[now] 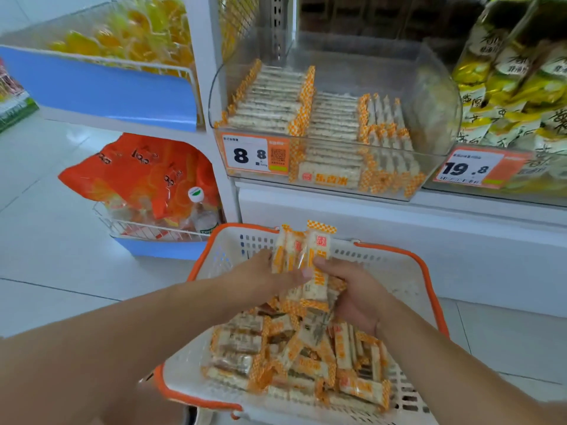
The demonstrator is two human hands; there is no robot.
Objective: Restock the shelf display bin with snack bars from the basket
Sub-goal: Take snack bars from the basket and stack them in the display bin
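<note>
Snack bars (310,262), crinkly-wrapped, gripped by both hands over perforated basket (429,289).

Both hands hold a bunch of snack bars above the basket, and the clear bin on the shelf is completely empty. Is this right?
Not quite. The head view shows the clear bin already holds rows of bars; only its right part is bare. The left hand and right hand do hold the snack bars above the basket.

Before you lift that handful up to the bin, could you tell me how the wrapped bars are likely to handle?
The bunch of bars, pinched upright between the left hand and right hand, looks stiff: the bars hold straight. The glossy wrappers are probably slick, so bars could slide out of the fan. They seem light, since several sit in a loose fingertip grip.
</note>
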